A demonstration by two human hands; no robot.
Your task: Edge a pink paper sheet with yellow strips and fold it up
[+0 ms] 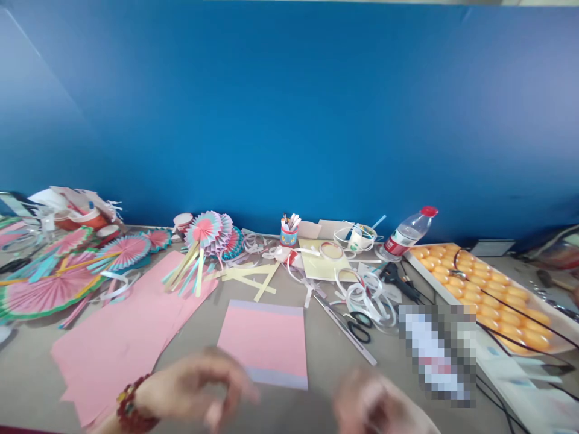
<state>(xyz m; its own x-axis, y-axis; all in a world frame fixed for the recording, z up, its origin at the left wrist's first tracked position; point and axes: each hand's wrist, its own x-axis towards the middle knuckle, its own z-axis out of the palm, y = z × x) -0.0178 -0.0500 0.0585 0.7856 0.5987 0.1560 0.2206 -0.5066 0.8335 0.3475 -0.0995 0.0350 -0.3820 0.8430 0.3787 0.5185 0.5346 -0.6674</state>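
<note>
A pink paper sheet [265, 340] with lavender strips along its far and near edges lies flat in front of me. Beside its near left corner hovers my left hand [199, 383], a bead bracelet on the wrist, its fingers loosely bent and apart with nothing visible in them. My right hand [366, 401] is off the sheet's near right corner, smeared by motion, its fingers partly hidden. Larger pink paper [122, 337] spreads out to the left. Right of the sheet lie black-handled scissors [359, 328] and a long, thin ruler-like strip [348, 334].
Folded paper fans [205, 232] and pale yellow strips [253, 277] are at the back left. Behind stand a pen cup [289, 232] and a bottle [409, 232]. To the right are white strip coils [371, 298], a glue gun [400, 280], a yellow egg-shaped tray [488, 292] and cables.
</note>
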